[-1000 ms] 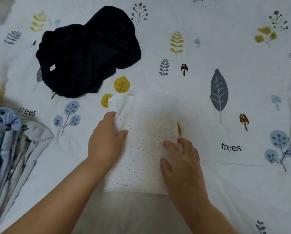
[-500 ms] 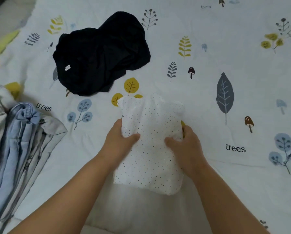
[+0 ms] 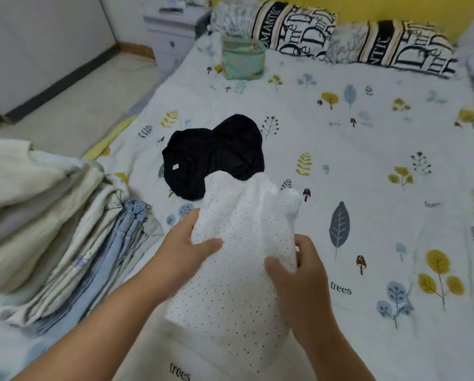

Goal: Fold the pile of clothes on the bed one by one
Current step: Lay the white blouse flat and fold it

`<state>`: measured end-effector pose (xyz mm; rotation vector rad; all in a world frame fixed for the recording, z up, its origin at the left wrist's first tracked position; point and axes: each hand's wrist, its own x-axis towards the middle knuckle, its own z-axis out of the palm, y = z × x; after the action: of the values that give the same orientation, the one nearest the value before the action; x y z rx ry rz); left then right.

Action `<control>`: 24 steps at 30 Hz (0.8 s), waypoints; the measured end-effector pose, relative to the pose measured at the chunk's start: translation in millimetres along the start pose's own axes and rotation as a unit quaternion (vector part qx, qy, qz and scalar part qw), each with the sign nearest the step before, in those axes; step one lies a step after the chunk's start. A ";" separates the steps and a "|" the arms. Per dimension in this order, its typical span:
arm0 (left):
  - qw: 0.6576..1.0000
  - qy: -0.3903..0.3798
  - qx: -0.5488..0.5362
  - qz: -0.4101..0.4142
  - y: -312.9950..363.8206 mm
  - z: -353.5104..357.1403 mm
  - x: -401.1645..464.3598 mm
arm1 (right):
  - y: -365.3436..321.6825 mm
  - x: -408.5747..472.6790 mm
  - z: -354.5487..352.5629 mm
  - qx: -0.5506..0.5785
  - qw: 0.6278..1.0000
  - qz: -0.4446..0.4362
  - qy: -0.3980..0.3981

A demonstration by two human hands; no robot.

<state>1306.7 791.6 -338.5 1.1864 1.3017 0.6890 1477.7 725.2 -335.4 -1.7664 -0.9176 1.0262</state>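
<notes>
A folded white garment with small dark dots [image 3: 235,270] is lifted off the bed, held from both sides. My left hand [image 3: 187,247] grips its left edge with the thumb on top. My right hand [image 3: 299,273] grips its right edge, fingers wrapped behind the cloth. Beyond it, a crumpled black garment [image 3: 213,155] lies on the bed sheet [image 3: 367,188], which is white with a leaf and tree print.
A stack of folded pale blue and cream clothes [image 3: 73,243] sits at the left edge of the bed. A green pouch [image 3: 242,60] and lettered pillows [image 3: 354,39] lie at the head. A nightstand [image 3: 172,31] and bare floor are at the left.
Both hands went from pressing the dotted garment flat to gripping its sides and lifting it off the bed. The camera tilted up, showing the pillows and floor.
</notes>
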 end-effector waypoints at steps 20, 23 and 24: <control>0.996 0.069 -0.015 0.060 115.8 -215.7 -99.8 | -173.9 -77.9 137.5 0.066 0.988 -0.072 -0.123; 0.996 0.075 -0.004 0.052 116.1 -263.2 -94.3 | -192.2 -80.6 181.8 0.072 0.987 -0.060 -0.131; 0.996 0.078 -0.002 0.045 114.7 -279.5 -92.0 | -198.1 -81.1 197.4 0.072 0.987 -0.057 -0.133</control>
<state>1046.9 817.1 -160.7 1.2138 1.3826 0.8638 1234.8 784.6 -186.4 -1.4622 -1.0669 1.2419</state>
